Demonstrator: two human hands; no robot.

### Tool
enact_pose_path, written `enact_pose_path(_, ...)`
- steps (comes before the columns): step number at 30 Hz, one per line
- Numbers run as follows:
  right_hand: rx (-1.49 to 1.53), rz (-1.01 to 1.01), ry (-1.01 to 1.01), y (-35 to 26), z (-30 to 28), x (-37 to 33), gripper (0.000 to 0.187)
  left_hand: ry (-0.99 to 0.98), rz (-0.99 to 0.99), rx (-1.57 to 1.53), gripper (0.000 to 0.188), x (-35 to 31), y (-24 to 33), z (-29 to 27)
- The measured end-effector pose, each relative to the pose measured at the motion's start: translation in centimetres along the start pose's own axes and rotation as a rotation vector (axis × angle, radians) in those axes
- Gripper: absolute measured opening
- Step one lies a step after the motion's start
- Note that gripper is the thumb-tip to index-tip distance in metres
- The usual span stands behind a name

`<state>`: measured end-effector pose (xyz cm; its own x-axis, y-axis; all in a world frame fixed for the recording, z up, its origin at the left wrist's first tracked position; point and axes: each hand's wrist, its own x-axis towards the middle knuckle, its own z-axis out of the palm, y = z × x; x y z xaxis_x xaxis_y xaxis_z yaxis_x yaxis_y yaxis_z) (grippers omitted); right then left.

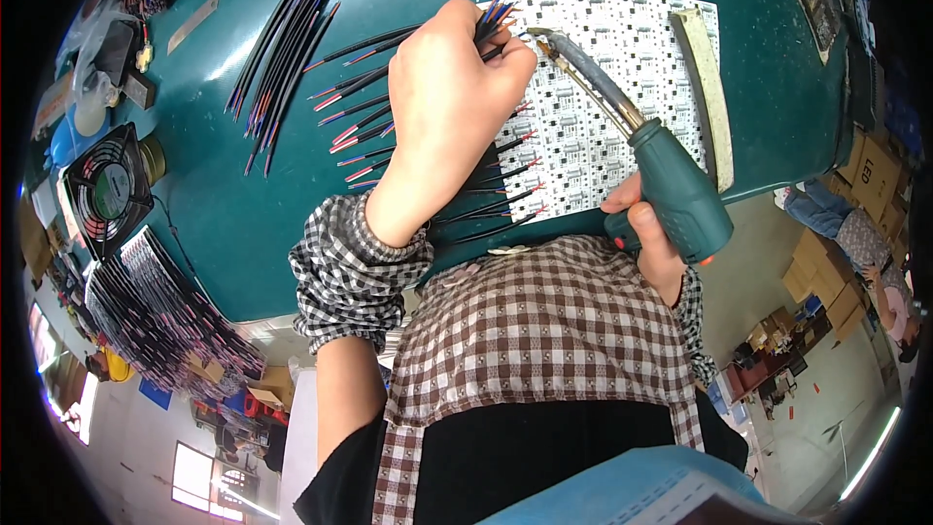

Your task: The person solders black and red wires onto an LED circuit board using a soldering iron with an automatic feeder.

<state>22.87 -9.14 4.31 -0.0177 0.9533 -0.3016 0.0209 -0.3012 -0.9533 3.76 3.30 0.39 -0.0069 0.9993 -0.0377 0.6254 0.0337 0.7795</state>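
Note:
My left hand [449, 87] is closed around several short black cables [494, 27], whose coloured, stripped ends stick out past the fingers over the far left part of a white circuit board panel [622, 24]. My right hand [656, 233] grips the green handle of a soldering gun [683, 190]. Its long metal tip and thin side tube reach to the panel just right of my left fingertips; whether the tip touches a cable end is too small to tell. More black cables [364, 134] lie in a row along the panel's left edge, partly hidden under my left hand and wrist.
A pale curved strip [708, 102] lies on the panel's right side. Loose cables [282, 68] sit on the green table [209, 199] at the left, near a small fan [105, 190]. A large cable bundle [165, 311] is at the near left. Cardboard boxes [826, 272] stand at the right.

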Motion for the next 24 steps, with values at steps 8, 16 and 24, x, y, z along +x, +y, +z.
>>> enact_pose_path(8, -0.042, 0.012, -0.016, 0.3, -0.4, -0.3, 0.009, -0.016, -0.026, -0.008, 0.016, 0.1, 0.3, -0.1)
enact_pose_path(16, -0.027, 0.03, 0.022, -0.3, -0.1, -0.6, 0.03, -0.014, -0.033, -0.011, 0.016, 0.1, 0.3, -0.2)
enact_pose_path(24, -0.036, 0.026, 0.065, 0.0, -0.7, -1.1, 0.04, -0.181, -0.006, -0.148, 0.017, -0.4, -1.2, -2.2)
